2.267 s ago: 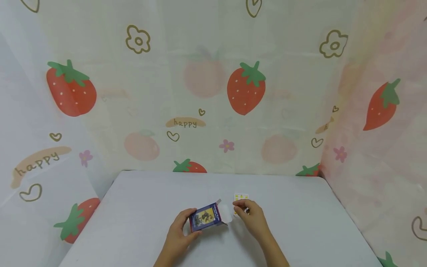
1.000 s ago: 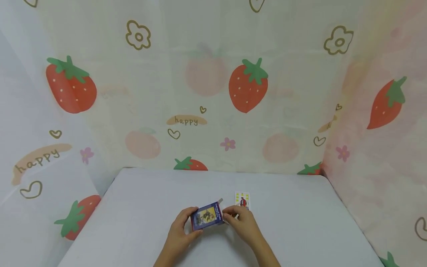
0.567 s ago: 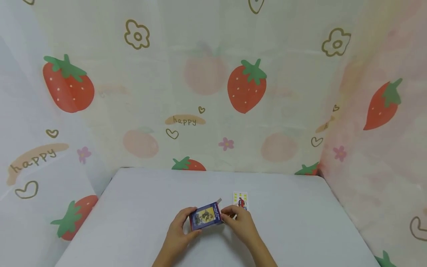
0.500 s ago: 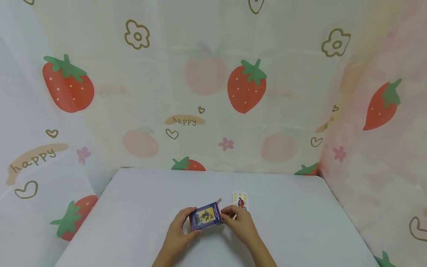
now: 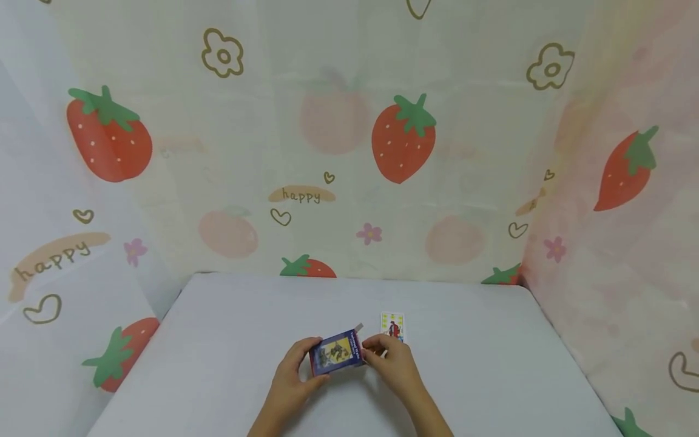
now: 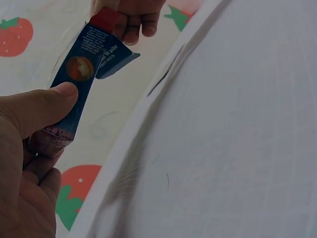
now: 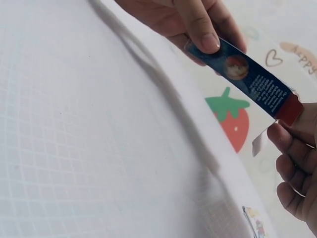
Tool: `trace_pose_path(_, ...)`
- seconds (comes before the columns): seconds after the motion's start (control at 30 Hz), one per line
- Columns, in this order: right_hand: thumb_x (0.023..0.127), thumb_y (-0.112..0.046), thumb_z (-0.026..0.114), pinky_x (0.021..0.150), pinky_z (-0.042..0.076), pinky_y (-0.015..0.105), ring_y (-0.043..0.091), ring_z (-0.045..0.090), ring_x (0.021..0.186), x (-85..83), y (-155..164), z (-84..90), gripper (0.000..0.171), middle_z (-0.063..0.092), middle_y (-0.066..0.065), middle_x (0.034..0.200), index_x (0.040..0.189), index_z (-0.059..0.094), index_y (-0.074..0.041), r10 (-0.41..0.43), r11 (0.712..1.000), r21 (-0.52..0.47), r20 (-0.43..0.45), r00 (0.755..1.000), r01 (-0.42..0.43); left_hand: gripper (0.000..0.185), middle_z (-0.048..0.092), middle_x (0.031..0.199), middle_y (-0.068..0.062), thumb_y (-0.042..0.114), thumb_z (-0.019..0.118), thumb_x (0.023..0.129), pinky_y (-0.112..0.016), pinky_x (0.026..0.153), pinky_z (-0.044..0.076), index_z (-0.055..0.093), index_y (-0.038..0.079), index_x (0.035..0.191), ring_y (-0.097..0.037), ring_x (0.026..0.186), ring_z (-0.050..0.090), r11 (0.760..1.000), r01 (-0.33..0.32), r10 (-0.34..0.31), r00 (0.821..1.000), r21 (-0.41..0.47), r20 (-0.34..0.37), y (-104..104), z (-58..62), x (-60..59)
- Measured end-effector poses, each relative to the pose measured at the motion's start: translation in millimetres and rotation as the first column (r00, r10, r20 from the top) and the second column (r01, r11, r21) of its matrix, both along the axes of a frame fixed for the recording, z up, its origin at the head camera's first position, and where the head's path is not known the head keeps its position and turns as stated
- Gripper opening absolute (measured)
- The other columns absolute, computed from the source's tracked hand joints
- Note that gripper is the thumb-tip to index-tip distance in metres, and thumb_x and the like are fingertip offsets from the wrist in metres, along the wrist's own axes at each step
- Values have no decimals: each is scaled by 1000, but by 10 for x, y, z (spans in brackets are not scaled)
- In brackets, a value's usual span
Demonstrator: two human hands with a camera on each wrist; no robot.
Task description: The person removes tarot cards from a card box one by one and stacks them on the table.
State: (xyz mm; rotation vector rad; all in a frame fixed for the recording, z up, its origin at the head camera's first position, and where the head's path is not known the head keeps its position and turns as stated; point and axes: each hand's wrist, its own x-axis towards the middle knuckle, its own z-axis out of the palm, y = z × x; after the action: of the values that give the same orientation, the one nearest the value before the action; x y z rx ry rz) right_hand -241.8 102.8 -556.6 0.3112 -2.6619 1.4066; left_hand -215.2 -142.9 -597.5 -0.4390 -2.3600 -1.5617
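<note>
My left hand (image 5: 292, 379) grips a dark blue tarot card box (image 5: 337, 353), thumb along one side and fingers along the other. The box is tilted, its flap end towards my right hand (image 5: 397, 369). There my right thumb and fingertips pinch the end flap, which they mostly hide. In the left wrist view a red end flap (image 6: 105, 20) and a blue printed flap (image 6: 118, 59) stand out from the box. A pale side tab (image 7: 262, 139) sticks out in the right wrist view. Just beyond my right hand lies a picture card (image 5: 392, 326), its lower part covered by that hand.
A white cloth covers the table (image 5: 246, 328). Behind it and on both sides hang curtains (image 5: 306, 139) printed with strawberries, flowers and hearts. The table's far edge meets the back curtain.
My right hand has moved left from over the picture card to the box's end, and its fingers have taken the white flap. More of the card shows. In the last half second little has moved.
</note>
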Motion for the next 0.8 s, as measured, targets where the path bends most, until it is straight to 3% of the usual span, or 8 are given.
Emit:
trace_pose_path(0.27,89,-21,79,67,52,19,4,59,75,-11,-8,62,9,69,-12,81,97,76,-18,-18,1000,-8,-20,1000,18,79,59,141,3,2,92,68,-37,121,39,60,19,139,-22,137,53,1000,-15,15,1000,-13,-11,-10,42,7)
trace_pose_path(0.47,90,-17,78,63,51,18,4,59,71,-28,30,134,9,72,-8,80,97,76,-13,-24,999,-49,-40,999,22,80,59,141,3,1,92,68,-39,121,39,60,17,139,-21,137,53,1000,-19,19,1000,-5,-15,-9,49,-10)
trace_pose_path(0.8,90,-14,78,62,50,18,6,60,72,-29,57,196,10,71,-8,80,99,76,-15,-40,997,-63,-29,999,38,78,58,142,3,2,92,69,-38,122,38,59,16,139,-21,138,52,1000,-27,27,999,5,23,-32,42,1)
